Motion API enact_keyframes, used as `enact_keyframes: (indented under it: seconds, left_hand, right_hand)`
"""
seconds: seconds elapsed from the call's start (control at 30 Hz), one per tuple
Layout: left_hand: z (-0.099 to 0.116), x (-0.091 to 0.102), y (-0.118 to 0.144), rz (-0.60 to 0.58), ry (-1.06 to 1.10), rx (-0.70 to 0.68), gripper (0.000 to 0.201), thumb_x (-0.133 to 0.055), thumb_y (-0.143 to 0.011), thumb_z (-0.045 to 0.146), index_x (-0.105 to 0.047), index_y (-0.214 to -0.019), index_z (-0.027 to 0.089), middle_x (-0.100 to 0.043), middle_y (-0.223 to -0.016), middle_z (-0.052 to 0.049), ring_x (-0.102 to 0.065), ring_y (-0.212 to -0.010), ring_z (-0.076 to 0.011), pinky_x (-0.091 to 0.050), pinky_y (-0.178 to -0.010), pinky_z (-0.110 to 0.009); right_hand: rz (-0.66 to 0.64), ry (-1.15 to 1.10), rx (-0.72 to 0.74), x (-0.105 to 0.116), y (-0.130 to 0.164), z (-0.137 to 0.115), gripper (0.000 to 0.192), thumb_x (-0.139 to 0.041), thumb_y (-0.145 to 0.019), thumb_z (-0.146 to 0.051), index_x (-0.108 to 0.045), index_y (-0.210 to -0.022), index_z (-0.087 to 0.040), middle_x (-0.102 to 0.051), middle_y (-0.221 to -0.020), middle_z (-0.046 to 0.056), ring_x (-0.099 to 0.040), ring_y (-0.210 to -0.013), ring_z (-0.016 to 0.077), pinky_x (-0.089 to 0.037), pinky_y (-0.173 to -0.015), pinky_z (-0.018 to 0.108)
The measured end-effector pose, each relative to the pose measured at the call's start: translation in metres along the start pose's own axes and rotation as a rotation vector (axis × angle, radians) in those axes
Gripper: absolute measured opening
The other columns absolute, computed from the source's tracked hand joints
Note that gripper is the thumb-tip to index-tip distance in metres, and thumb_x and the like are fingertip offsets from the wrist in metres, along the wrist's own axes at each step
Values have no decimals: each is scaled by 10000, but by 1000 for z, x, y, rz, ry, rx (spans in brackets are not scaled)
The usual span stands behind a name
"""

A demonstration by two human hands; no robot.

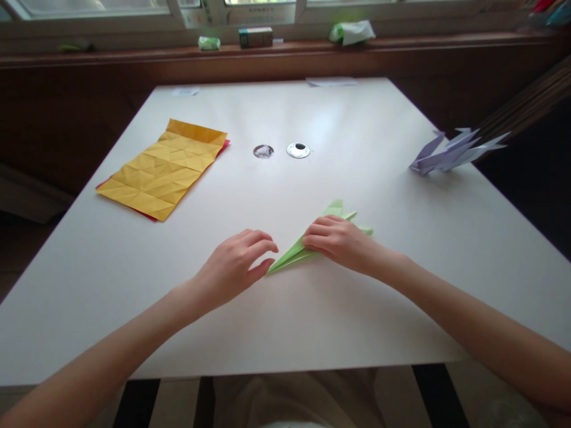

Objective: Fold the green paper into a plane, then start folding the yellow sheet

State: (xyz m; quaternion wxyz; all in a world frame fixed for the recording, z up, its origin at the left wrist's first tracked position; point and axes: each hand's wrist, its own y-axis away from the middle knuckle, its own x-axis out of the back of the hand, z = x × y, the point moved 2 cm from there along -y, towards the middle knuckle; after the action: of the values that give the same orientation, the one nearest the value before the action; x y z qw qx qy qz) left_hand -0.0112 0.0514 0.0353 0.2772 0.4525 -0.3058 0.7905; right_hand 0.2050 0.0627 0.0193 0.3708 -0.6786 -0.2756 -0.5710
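Note:
A light green folded paper (292,254) lies slantwise on the white table, its narrow point toward the lower left and several flaps at its far right end. My right hand (336,241) is closed over its middle, fingers curled and pressed onto it, hiding part of the folds. My left hand (238,258) hovers by the narrow point with thumb and fingers apart, holding nothing. Whether the left thumb touches the tip, I cannot tell.
Creased yellow paper (163,169) rests on red paper (224,145) at the left. Purple folded-paper figures (450,154) stand near the right edge of the white table (214,351). Two round holes, one with a metal ring (292,153), sit mid-table. A small box (256,37) is on the windowsill.

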Motion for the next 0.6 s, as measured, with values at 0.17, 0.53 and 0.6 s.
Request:
enact_keyframes:
  seconds: [0.17,0.53,0.6]
  left_hand:
    - [-8,-15,-3,-29,-3,-333,217,-459,-864,168,-533,-1068,166,-591,-1126,-55,-520,-1068,-155,-455,-901,-299]
    - [-15,-33,0,-107,16,-406,245,-445,-871,177,-531,-1092,114,-584,-1150,-100,-479,-1146,-191,-423,-982,-343]
    - [-13,-32,1,-121,30,-408,248,-442,-873,177,-528,-1095,111,-590,-1134,-105,-486,-1136,-187,-424,-981,-338]
  right_hand:
    - [-20,-43,153,8,-12,8,204,-424,-880,-146,-592,-770,-181,-623,-777,12,-496,-781,140,-387,-737,275]
    - [284,-59,-62,-13,14,-12,87,-502,-826,-130,-576,-781,-139,-615,-739,53,-522,-677,133,-445,-604,252]
    - [297,-72,-44,-14,20,-14,64,-525,-816,-138,-583,-843,-139,-638,-815,64,-549,-743,147,-468,-649,266]
